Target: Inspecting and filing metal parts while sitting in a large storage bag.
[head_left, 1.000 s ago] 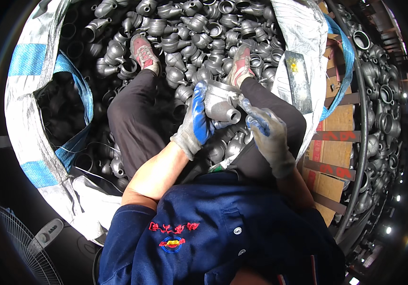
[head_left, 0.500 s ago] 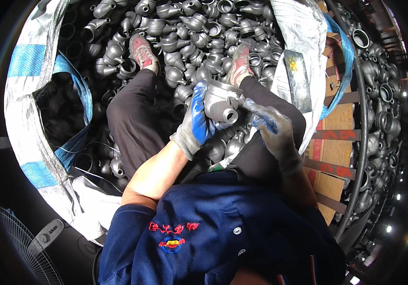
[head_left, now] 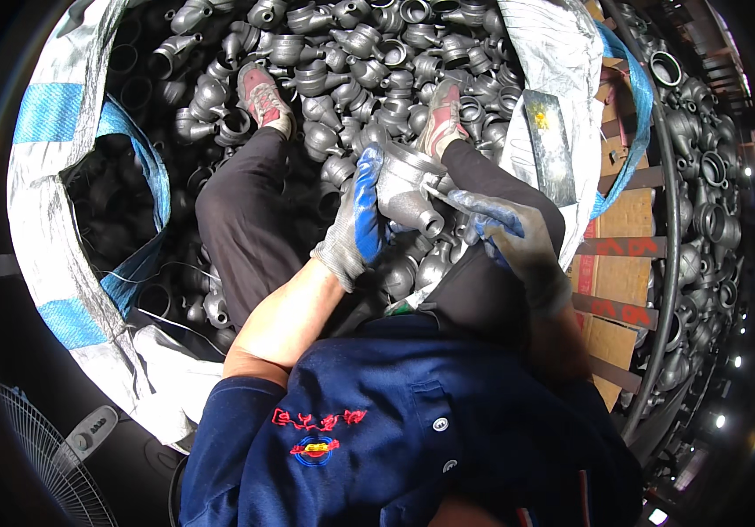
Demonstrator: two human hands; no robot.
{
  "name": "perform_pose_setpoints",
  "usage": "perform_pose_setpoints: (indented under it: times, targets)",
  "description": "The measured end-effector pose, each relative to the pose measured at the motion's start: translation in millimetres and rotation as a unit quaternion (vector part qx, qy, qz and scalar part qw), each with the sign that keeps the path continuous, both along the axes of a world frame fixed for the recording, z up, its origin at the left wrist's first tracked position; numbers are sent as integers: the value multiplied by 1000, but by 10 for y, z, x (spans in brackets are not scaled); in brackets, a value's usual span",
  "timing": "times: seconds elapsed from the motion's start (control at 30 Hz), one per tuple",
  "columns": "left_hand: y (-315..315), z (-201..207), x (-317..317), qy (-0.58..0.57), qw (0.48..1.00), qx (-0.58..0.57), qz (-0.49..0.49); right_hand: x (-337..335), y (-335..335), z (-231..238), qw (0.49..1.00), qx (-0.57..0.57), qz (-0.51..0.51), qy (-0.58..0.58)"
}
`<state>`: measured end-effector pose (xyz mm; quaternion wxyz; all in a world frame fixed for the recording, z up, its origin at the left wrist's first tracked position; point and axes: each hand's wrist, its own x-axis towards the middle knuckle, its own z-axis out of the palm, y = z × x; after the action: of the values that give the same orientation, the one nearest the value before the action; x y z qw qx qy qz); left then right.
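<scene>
My left hand point(head_left: 360, 215), in a grey knit glove with a blue coated palm, is closed round a dark grey metal casting point(head_left: 408, 189). The casting has a wide round rim at its far end and narrows to a short spout pointing toward me. At its right side is my right hand point(head_left: 511, 230), gloved alike, with the fingers curled and their tips at the casting's wall. A thin pale end shows at those fingertips, too small to make out. Below both hands lie more castings point(head_left: 399, 277) of the same kind.
Between and beyond my legs, a heap of castings point(head_left: 316, 79) fills a white bulk bag point(head_left: 52, 211) with blue straps point(head_left: 136, 255). A dark flat plate point(head_left: 550, 145) leans on the bag's right side. More castings point(head_left: 711, 224) lie behind a curved rail point(head_left: 671, 202). A fan point(head_left: 48, 452) stands lower left.
The casting has tilted in my left hand, so its spout points lower and more toward me. My right hand has turned slightly, its fingers still at the casting's right side.
</scene>
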<state>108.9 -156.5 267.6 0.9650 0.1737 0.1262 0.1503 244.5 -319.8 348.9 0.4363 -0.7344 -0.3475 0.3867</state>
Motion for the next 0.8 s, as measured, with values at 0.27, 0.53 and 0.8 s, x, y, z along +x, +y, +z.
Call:
perform_pose_setpoints:
  times: [0.27, 0.53, 0.8]
  targets:
    - [-38, -42, 38, -30, 996, -82, -18, -98, 136, -78, 984, 156, -85, 5]
    - [-101, 22, 10, -13, 1000, -18, 9, -212, 513, -240, 975, 170, -39, 142]
    - [-48, -42, -104, 5, 820, 563, 103, -142, 368, -108, 940, 248, -23, 233]
